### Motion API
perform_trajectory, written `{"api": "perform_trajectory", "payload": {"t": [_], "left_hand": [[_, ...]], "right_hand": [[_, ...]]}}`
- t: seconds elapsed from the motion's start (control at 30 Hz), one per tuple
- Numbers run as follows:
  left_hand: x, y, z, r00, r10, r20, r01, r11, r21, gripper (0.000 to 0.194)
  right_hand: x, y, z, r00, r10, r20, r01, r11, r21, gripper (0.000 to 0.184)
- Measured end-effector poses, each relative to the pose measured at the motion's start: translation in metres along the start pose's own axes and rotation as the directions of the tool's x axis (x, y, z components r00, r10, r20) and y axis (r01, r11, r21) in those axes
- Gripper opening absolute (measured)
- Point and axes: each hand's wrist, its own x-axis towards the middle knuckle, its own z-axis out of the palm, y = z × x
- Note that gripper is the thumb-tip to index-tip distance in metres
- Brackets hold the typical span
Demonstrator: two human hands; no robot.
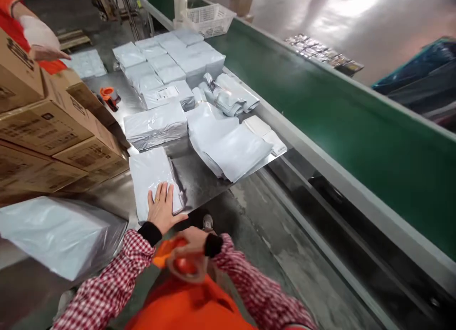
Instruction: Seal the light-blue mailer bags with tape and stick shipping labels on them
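A flat white mailer bag (153, 180) lies near the steel table's (199, 178) edge.

Parcels (156, 125) on table (199, 178) — cartons (53, 130) left

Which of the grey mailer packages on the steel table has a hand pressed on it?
The package nearest the person, at the table's front edge; the left hand lies flat on its near end. The other packages lie untouched farther back.

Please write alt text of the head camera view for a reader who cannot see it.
The person's left hand presses flat on a grey plastic mailer parcel on a steel table; the right hand holds an orange tape dispenser. Brown cardboard boxes stand left.
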Motion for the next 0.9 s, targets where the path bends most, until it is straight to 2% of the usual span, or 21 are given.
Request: {"api": "perform_trajectory", "payload": {"t": [0.03, 0.07, 0.13, 0.17, 0.2, 0.27, 0.33, 0.37, 0.4, 0.43, 0.47, 0.5, 0.53, 0.57, 0.6, 0.63, 0.67, 0.73, 0.77, 0.83, 0.9], "left_hand": [[-0.002, -0.004, 0.000, 1.000, 0.018, 0.007, -0.018, 1.000, 0.009, 0.087], [-0.005, -0.007, 0.000, 0.999, 0.032, 0.015, -0.032, 0.999, 0.023, 0.083], [-0.014, -0.016, 0.001, 0.999, 0.048, 0.026, -0.049, 0.997, 0.055, 0.072], [-0.020, -0.021, 0.002, 0.999, 0.045, 0.029, -0.047, 0.997, 0.069, 0.069], [-0.026, -0.025, 0.003, 0.999, 0.036, 0.030, -0.038, 0.996, 0.080, 0.067], [-0.040, -0.034, 0.004, 1.000, 0.006, 0.028, -0.009, 0.994, 0.104, 0.063], [-0.051, -0.042, 0.003, 0.999, -0.032, 0.009, 0.031, 0.991, 0.127, 0.061], [-0.054, -0.045, 0.002, 0.999, -0.049, -0.023, 0.052, 0.990, 0.134, 0.063], [-0.054, -0.046, -0.001, 0.995, -0.058, -0.081, 0.068, 0.990, 0.127, 0.069], [-0.050, -0.045, -0.004, 0.987, -0.058, -0.151, 0.075, 0.991, 0.107, 0.078], [-0.043, -0.041, -0.008, 0.974, -0.039, -0.222, 0.057, 0.996, 0.074, 0.083], [-0.030, -0.034, -0.012, 0.960, -0.006, -0.279, 0.016, 0.999, 0.033, 0.086], [-0.013, -0.024, -0.015, 0.948, 0.037, -0.316, -0.042, 0.999, -0.007, 0.084], [0.009, -0.010, -0.016, 0.937, 0.089, -0.337, -0.109, 0.993, -0.043, 0.079], [0.035, 0.006, -0.015, 0.932, 0.136, -0.335, -0.171, 0.983, -0.074, 0.071], [0.065, 0.024, -0.011, 0.928, 0.180, -0.325, -0.221, 0.971, -0.092, 0.063], [0.096, 0.042, -0.004, 0.925, 0.210, -0.318, -0.254, 0.961, -0.105, 0.055], [0.160, 0.074, 0.016, 0.948, 0.232, -0.218, -0.262, 0.957, -0.121, 0.058], [0.189, 0.087, 0.027, 0.967, 0.205, -0.150, -0.223, 0.968, -0.115, 0.066], [0.237, 0.103, 0.045, 0.993, 0.111, 0.038, -0.105, 0.987, -0.120, 0.080], [0.268, 0.109, 0.059, 0.980, 0.012, 0.198, 0.032, 0.975, -0.219, 0.081]], "right_hand": [[-0.015, 0.000, -0.017, 0.998, 0.057, -0.041, -0.061, 0.994, -0.092, 0.043], [-0.028, -0.002, -0.035, 0.983, 0.122, -0.135, -0.144, 0.976, -0.165, 0.049], [-0.043, -0.009, -0.060, 0.893, 0.194, -0.406, -0.327, 0.900, -0.288, 0.058], [-0.042, -0.013, -0.065, 0.845, 0.177, -0.505, -0.386, 0.855, -0.347, 0.059], [-0.034, -0.017, -0.063, 0.816, 0.138, -0.561, -0.415, 0.815, -0.404, 0.059], [-0.002, -0.019, -0.047, 0.830, 0.040, -0.557, -0.394, 0.749, -0.533, 0.068], [0.036, -0.011, -0.026, 0.836, 0.040, -0.547, -0.403, 0.722, -0.563, 0.066], [0.053, -0.003, -0.018, 0.860, 0.062, -0.507, -0.390, 0.721, -0.573, 0.061], [0.065, 0.007, -0.014, 0.880, 0.041, -0.474, -0.342, 0.746, -0.571, 0.060], [0.070, 0.019, -0.016, 0.901, -0.040, -0.431, -0.230, 0.800, -0.555, 0.060], [0.068, 0.032, -0.023, 0.887, -0.152, -0.436, -0.109, 0.849, -0.517, 0.059], [0.060, 0.046, -0.037, 0.829, -0.241, -0.505, -0.017, 0.891, -0.455, 0.055], [0.045, 0.061, -0.058, 0.731, -0.258, -0.632, 0.015, 0.932, -0.362, 0.048], [0.028, 0.077, -0.085, 0.582, -0.154, -0.799, -0.035, 0.976, -0.213, 0.043], [0.009, 0.092, -0.117, 0.391, 0.074, -0.917, -0.138, 0.990, 0.021, 0.047], [-0.009, 0.108, -0.152, 0.203, 0.313, -0.928, -0.210, 0.940, 0.271, 0.053], [-0.024, 0.123, -0.187, 0.130, 0.412, -0.902, -0.239, 0.896, 0.375, 0.062], [-0.042, 0.147, -0.249, 0.106, 0.525, -0.844, -0.250, 0.836, 0.489, 0.064], [-0.046, 0.156, -0.271, 0.133, 0.550, -0.824, -0.243, 0.825, 0.511, 0.061], [-0.048, 0.167, -0.299, 0.191, 0.591, -0.784, -0.197, 0.806, 0.559, 0.050], [-0.048, 0.166, -0.310, 0.247, 0.608, -0.754, -0.123, 0.792, 0.598, 0.041]]}}
